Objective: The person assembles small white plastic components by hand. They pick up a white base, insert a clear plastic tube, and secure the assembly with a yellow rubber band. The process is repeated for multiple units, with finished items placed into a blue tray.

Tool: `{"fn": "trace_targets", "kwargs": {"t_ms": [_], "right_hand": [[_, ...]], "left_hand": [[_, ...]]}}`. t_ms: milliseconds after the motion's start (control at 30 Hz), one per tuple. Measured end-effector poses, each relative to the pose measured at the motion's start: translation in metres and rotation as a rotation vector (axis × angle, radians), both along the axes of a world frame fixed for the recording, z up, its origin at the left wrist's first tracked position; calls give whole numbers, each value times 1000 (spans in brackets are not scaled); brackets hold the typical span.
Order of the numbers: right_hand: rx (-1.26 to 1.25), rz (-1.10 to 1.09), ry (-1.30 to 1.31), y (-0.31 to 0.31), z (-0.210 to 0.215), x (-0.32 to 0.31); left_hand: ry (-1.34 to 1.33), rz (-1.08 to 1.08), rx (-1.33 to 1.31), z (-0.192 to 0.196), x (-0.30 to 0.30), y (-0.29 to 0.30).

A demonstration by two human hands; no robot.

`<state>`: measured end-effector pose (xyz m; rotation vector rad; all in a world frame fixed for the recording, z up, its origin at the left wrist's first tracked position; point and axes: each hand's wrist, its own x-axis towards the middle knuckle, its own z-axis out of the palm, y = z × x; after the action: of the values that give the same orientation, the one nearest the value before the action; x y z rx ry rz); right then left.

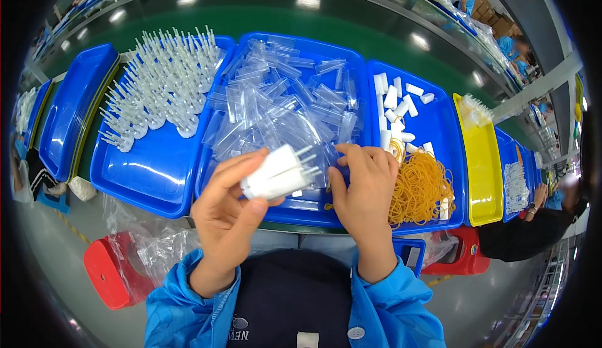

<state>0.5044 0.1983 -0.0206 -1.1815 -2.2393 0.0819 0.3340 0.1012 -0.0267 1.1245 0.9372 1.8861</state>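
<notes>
Bundle, one: pinched by left hand. Right hand: bent, hold unclear. Band heap, one: laid at its three o'clock.

Jacket: bright blue cloth jacket, open at the front
Sleeves: loose and creased, ending at the wrists
Jacket fastening: round pale button on the right front edge
Chest: dark navy fabric top
Marking: small pale oval emblem above white lettering
Lower middle: pale rectangular patch
Legs: faded blue-grey trousers
Left hand, right hand: bare
</notes>
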Motion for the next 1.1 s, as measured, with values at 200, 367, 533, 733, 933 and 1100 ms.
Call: {"fn": "trace_targets", "kwargs": {"t_ms": [200,367,533,733,933,1100], "right_hand": [[-285,147,633,-11,10,14],[-775,448,1118,-18,20,27],[-878,483,1284,-20,17,31],[-634,314,1089,-26,22,23],[-641,325,1022,-29,28,25],[-674,315,993,-31,33,28]], "left_hand": [[125,-4,-8,3,1,-4],[158,-26,-4,6,8,-4],[178,-41,-15,8,9,-7],[182,-77,-30,9,11,-7],[205,-84,-31,8,10,-6],[204,-83,-28,5,10,-6]]}}
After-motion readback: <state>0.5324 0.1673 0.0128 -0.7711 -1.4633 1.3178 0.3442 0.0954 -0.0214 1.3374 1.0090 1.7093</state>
